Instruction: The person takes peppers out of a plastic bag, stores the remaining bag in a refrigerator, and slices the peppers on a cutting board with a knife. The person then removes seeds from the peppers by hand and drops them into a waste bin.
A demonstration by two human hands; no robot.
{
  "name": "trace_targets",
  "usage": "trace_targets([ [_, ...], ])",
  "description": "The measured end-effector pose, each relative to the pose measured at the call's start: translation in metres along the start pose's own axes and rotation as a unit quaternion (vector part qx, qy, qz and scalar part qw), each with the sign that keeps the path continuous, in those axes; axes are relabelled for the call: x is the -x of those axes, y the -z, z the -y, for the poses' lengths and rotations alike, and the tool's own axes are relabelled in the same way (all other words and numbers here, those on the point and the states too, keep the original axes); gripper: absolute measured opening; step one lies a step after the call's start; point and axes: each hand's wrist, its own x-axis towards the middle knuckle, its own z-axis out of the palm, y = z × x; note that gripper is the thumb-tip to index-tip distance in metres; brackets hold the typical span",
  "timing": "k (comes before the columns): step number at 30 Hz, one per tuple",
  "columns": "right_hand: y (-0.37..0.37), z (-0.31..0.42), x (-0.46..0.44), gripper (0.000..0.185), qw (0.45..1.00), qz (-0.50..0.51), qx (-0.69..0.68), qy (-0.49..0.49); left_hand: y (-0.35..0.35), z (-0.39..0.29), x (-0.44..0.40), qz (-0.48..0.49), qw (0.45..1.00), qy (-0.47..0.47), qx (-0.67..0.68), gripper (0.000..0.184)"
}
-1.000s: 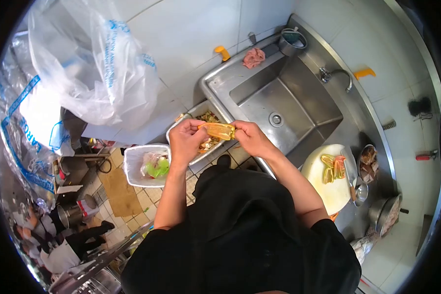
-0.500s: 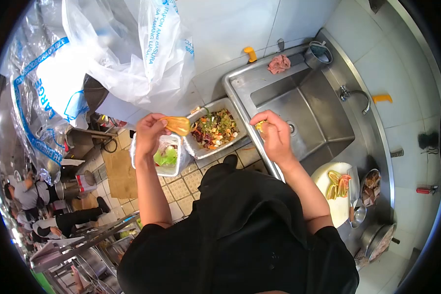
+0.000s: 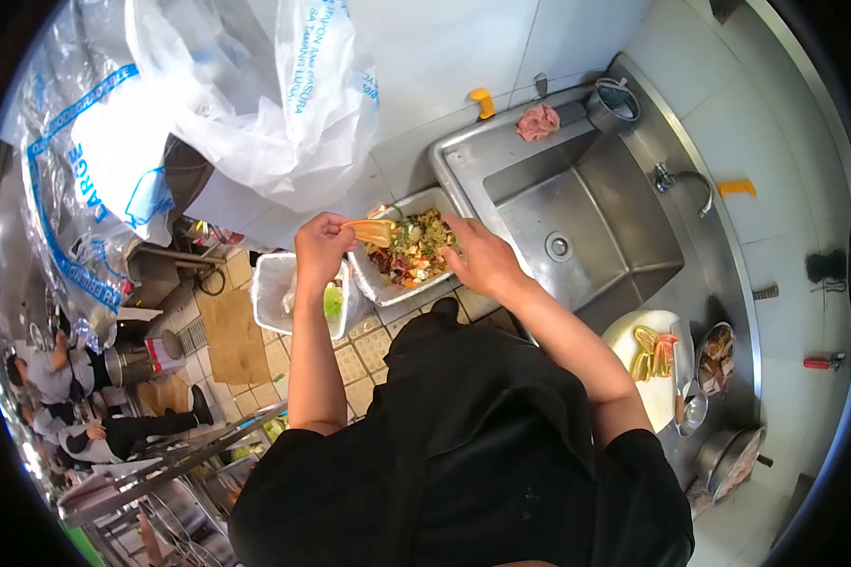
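Pinched in my left hand point(image 3: 321, 248) is a hollow yellow-orange piece of bell pepper point(image 3: 370, 232). It is held over the left edge of a metal bin point(image 3: 376, 293) filled with mixed vegetable scraps point(image 3: 416, 244). My right hand point(image 3: 487, 259) is over the right side of the same bin, fingers stretched out and apart, and I see nothing held in it. To the right, several green and red pepper pieces point(image 3: 645, 353) lie on a round white cutting board point(image 3: 652, 406). Beside them on the board's edge rests a knife point(image 3: 684, 364).
A steel sink point(image 3: 624, 213) with a tap point(image 3: 690, 184) adjoins the bin. A white lined bin point(image 3: 272, 293) holds leafy scraps. Plastic bags point(image 3: 255, 132) hang at upper left. A bowl point(image 3: 717, 354) and ladle point(image 3: 692, 414) are by the board. Other people point(image 3: 85, 425) are at far left.
My right hand has moved left from the sink's edge to over the scraps, and the yellow bits in its fingers no longer show. My left hand has shifted right with the pepper piece.
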Motion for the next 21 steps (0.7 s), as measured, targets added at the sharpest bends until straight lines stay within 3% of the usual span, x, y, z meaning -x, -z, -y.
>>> trace_targets([
  [2,0.016,0.012,-0.002,0.033,0.98,0.013,-0.191,-0.05,-0.013,-0.012,0.009,0.016,1.0,0.002,0.015,0.014],
  [5,0.036,0.022,-0.005,0.026,0.967,0.076,-0.23,-0.082,-0.031,-0.035,0.016,0.084,0.994,-0.025,0.066,0.014],
  [6,0.03,0.016,-0.005,0.026,0.967,0.067,-0.23,-0.091,-0.039,-0.04,0.019,0.098,0.992,-0.018,0.072,0.013],
  [8,0.008,-0.008,0.002,0.021,0.978,-0.067,-0.185,-0.077,-0.052,-0.041,0.018,0.131,0.988,-0.011,0.077,0.013],
  [10,0.003,-0.031,0.014,0.026,0.975,-0.047,-0.182,-0.118,-0.062,-0.034,0.01,0.114,0.992,-0.036,0.042,0.013],
  [12,-0.005,-0.042,0.022,0.048,0.976,-0.19,-0.084,0.058,-0.065,-0.034,0.002,0.149,0.986,-0.042,0.061,0.013],
  [14,0.002,-0.049,0.036,0.066,0.956,-0.111,-0.271,0.011,-0.081,-0.036,-0.003,0.189,0.981,-0.036,0.039,0.014],
  [16,0.054,-0.028,0.055,0.063,0.928,0.002,-0.349,-0.128,-0.112,-0.036,0.003,0.262,0.963,-0.036,0.042,0.014],
  [17,0.06,-0.029,0.067,0.06,0.92,-0.012,-0.369,-0.132,-0.129,-0.038,0.006,0.292,0.955,-0.034,0.042,0.014],
  [18,0.049,-0.042,0.082,0.048,0.948,-0.108,-0.292,-0.068,-0.149,-0.038,0.014,0.322,0.945,-0.039,0.041,0.014],
  [21,0.063,-0.073,0.139,0.027,0.951,-0.145,-0.234,-0.142,-0.206,-0.048,0.062,0.45,0.889,-0.008,0.081,0.027],
])
